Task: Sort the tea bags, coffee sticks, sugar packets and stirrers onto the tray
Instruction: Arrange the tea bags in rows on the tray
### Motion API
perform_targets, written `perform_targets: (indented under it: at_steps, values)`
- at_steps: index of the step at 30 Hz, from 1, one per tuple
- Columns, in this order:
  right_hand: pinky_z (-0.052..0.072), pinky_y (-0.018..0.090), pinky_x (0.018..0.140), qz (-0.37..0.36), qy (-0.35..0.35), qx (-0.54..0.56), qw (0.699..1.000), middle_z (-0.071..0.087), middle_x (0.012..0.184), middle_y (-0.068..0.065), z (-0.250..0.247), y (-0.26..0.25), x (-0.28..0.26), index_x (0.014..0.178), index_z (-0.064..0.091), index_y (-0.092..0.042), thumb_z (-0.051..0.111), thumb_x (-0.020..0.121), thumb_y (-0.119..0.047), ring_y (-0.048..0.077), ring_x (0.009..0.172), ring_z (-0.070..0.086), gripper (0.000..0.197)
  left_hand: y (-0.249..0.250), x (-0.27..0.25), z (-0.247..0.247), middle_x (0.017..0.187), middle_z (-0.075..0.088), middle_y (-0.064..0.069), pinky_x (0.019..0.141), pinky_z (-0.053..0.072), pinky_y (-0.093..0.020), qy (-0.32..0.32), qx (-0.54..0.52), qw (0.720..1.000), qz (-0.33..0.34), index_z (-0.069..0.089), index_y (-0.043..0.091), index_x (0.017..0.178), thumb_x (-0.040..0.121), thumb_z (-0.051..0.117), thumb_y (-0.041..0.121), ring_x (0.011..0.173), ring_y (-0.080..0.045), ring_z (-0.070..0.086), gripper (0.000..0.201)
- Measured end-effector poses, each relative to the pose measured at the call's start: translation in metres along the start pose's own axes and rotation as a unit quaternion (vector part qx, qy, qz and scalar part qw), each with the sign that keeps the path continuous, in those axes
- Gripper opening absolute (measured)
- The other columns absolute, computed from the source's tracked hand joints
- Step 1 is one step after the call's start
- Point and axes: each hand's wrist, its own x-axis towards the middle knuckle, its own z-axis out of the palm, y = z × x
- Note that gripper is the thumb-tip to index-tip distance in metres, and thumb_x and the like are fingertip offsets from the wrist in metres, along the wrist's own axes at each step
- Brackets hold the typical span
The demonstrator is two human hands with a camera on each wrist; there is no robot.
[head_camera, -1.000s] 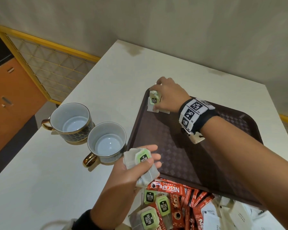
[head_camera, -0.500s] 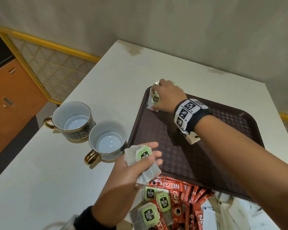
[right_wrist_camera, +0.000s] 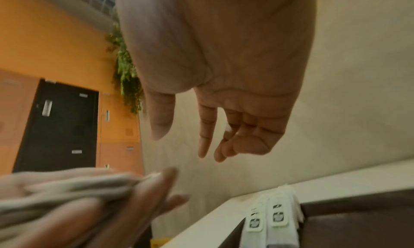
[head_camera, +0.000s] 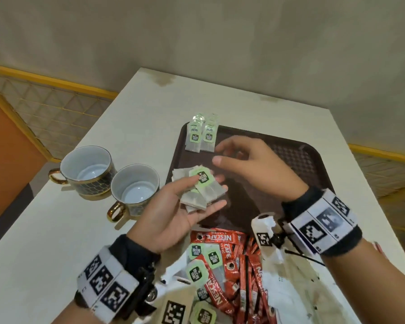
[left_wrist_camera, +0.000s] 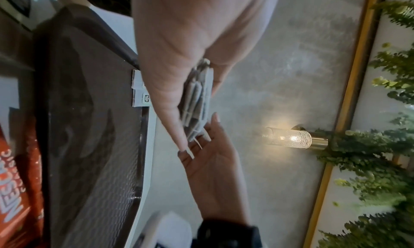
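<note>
Head view: tea bags point(head_camera: 201, 139) on tray point(head_camera: 290, 160)

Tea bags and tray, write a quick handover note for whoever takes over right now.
Left hand: holds a small stack of tea bags over the tray's near-left corner.
Right hand: empty, fingers relaxed, above the tray beside that stack.
Done: two rows of tea bags laid at the tray's far-left corner.
Left: place the held stack, then the loose tea bags, coffee sticks and white packets piled at the table's near edge. No stirrers identifiable.
</note>
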Motion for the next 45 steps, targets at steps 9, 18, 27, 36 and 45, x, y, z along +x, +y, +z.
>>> perform_targets:
  at_steps: [9,18,27,36,45]
  values:
    - [0.057,0.040,0.077,0.005,0.075,0.112,0.991,0.073,0.092,0.001,0.004,0.005,-0.036,0.098,0.069,-0.013,0.075,0.081,-0.012,0.016,0.085,0.069,0.018,-0.007,-0.002,0.015,0.113,0.070,-0.018,0.079,0.060,-0.040,-0.032,0.121,0.992,0.025,0.058,0.013,0.123,0.083,0.060,0.020,0.098,-0.029,0.072,0.040]
    - [0.054,0.024,0.059,0.048,0.137,0.241,0.959,0.073,0.084,0.002,-0.010,-0.001,-0.061,0.094,0.070,-0.013,0.060,0.093,-0.011,0.012,0.073,0.067,0.010,-0.010,0.000,0.014,0.113,0.072,-0.013,0.080,0.060,-0.037,-0.023,0.151,0.986,0.067,0.059,0.014,0.125,0.094,0.055,0.016,0.104,-0.024,0.070,0.031]
    - [0.048,0.019,0.051,0.048,0.084,0.204,0.974,0.073,0.078,0.009,0.003,-0.004,-0.057,0.084,0.074,-0.010,0.067,0.089,-0.011,0.009,0.062,0.064,0.008,-0.021,0.002,0.008,0.099,0.075,-0.011,0.065,0.060,-0.026,-0.009,0.166,0.983,0.074,0.068,0.011,0.112,0.077,0.069,0.020,0.083,-0.017,0.072,0.036]
    - [0.054,0.033,0.080,0.048,0.024,0.159,0.986,0.075,0.088,0.004,-0.021,-0.001,-0.035,0.094,0.075,-0.006,0.064,0.090,-0.011,0.017,0.081,0.070,0.013,-0.010,0.005,0.001,0.098,0.076,-0.005,0.067,0.054,-0.024,0.039,0.294,0.946,0.130,0.070,0.010,0.105,0.090,0.065,0.021,0.087,-0.016,0.071,0.019]
    - [0.051,0.037,0.074,0.072,0.020,0.172,0.982,0.073,0.086,0.018,0.000,0.007,-0.017,0.085,0.077,-0.007,0.066,0.088,-0.010,0.025,0.073,0.064,0.012,-0.016,0.015,0.001,0.102,0.075,-0.001,0.075,0.056,-0.027,0.095,0.266,0.942,0.180,0.070,0.020,0.109,0.091,0.063,0.022,0.097,-0.016,0.071,0.019]
